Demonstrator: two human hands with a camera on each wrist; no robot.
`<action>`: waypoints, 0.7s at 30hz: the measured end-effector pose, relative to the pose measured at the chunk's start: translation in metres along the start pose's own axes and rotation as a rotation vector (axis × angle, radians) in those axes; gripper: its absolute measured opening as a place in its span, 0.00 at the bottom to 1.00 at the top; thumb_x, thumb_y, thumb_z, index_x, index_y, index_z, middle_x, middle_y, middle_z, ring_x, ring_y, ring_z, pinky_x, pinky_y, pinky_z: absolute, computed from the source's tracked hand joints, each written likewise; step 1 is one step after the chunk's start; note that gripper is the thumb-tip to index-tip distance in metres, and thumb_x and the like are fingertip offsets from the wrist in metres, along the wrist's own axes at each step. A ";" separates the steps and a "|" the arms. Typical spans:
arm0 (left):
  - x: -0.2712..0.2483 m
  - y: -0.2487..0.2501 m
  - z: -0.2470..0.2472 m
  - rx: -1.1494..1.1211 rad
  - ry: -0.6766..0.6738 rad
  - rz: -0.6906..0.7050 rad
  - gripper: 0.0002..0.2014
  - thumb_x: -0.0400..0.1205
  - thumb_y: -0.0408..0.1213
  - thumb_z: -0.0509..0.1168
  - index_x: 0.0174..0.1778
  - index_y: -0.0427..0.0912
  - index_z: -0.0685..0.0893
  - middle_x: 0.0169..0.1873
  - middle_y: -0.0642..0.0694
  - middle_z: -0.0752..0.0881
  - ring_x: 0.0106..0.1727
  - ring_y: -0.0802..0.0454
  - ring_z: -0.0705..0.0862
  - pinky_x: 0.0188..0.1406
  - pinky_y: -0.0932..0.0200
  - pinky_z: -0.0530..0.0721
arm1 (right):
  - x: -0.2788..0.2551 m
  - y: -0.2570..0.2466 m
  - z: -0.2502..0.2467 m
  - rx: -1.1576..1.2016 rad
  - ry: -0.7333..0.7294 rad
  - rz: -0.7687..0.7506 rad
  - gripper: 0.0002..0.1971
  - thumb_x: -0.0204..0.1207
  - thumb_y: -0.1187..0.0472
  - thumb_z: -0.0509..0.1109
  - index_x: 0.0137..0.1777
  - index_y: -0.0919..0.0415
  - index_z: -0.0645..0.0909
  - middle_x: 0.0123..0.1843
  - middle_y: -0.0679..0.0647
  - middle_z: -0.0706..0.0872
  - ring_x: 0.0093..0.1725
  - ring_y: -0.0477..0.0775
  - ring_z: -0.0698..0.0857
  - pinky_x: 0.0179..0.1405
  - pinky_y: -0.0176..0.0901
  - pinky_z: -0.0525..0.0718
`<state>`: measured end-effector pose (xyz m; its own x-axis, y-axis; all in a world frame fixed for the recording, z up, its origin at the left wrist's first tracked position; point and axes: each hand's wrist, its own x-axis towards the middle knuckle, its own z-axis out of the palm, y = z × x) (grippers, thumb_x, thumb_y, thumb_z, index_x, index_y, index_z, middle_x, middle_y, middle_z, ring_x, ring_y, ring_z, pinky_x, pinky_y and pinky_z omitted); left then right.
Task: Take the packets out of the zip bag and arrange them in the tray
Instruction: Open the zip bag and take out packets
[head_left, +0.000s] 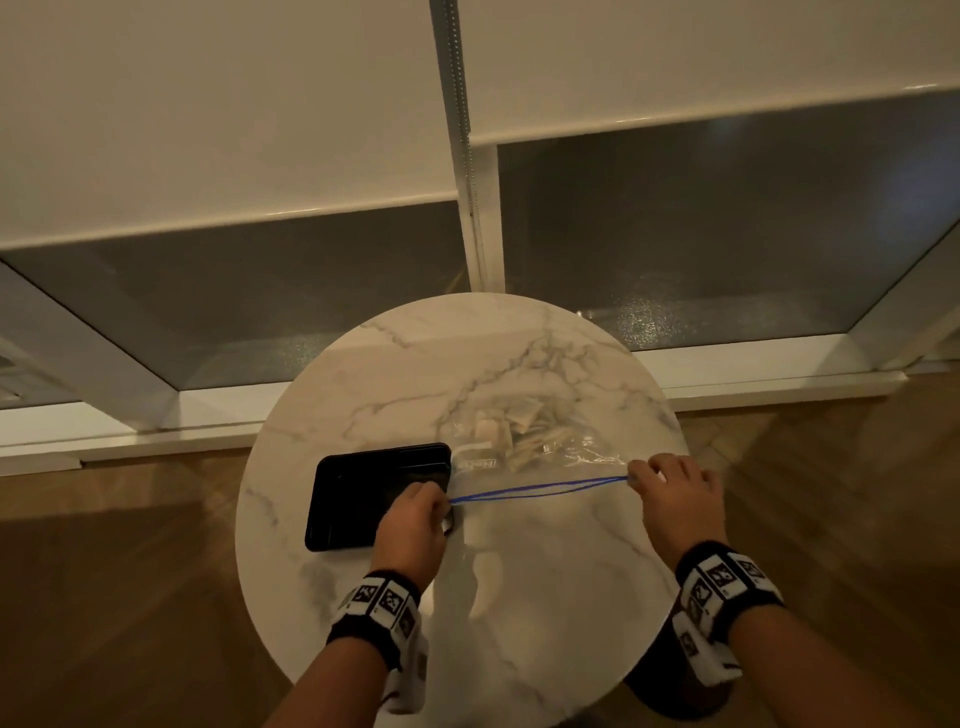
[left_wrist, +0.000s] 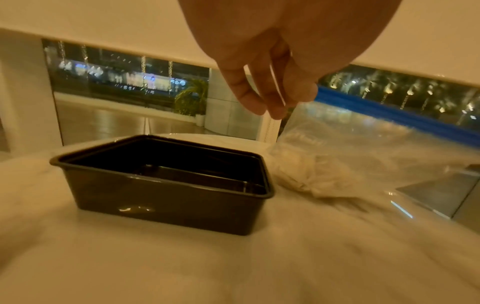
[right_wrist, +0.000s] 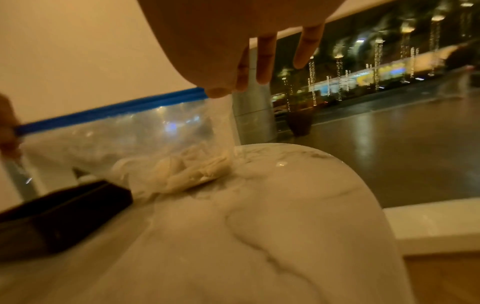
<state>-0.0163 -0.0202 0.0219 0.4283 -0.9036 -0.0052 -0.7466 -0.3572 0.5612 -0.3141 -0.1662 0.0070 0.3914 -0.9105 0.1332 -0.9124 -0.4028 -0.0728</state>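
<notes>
Several pale packets (head_left: 511, 428) are bunching at the bottom of the clear zip bag (head_left: 524, 457), just right of the black tray (head_left: 332, 499). Left hand (head_left: 413, 512) and right hand (head_left: 675, 491) are each pinching an end of the blue zip strip (head_left: 540, 488), knuckles up. Tugging unevenly could be spilling packets across the marble table (head_left: 415, 364).

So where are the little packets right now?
Still inside the clear zip bag, heaped at its far end on the marble table, just right of the black tray. In the head view they sit beyond both hands.
</notes>
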 end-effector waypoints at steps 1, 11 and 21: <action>0.000 0.005 0.003 -0.011 0.009 0.002 0.04 0.78 0.30 0.68 0.41 0.43 0.83 0.42 0.49 0.82 0.42 0.48 0.81 0.45 0.45 0.85 | -0.002 -0.002 -0.002 0.030 0.034 0.046 0.10 0.72 0.60 0.76 0.51 0.48 0.84 0.49 0.50 0.84 0.50 0.58 0.80 0.52 0.55 0.74; 0.011 0.042 0.033 0.279 -0.183 0.314 0.06 0.79 0.43 0.68 0.50 0.55 0.85 0.55 0.57 0.85 0.56 0.52 0.83 0.52 0.53 0.79 | -0.030 -0.075 0.018 0.261 -0.010 -0.457 0.20 0.64 0.63 0.78 0.58 0.53 0.86 0.53 0.50 0.86 0.50 0.54 0.85 0.50 0.49 0.84; -0.003 0.034 0.042 0.547 -0.428 0.488 0.15 0.83 0.39 0.64 0.62 0.62 0.87 0.74 0.50 0.77 0.71 0.44 0.78 0.63 0.43 0.78 | -0.030 -0.076 0.026 0.244 -0.127 -0.626 0.13 0.59 0.64 0.79 0.43 0.52 0.87 0.39 0.47 0.84 0.39 0.51 0.83 0.35 0.42 0.82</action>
<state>-0.0641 -0.0393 0.0064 -0.1533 -0.9584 -0.2409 -0.9859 0.1318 0.1030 -0.2533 -0.1105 -0.0172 0.8612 -0.4968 0.1070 -0.4621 -0.8532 -0.2420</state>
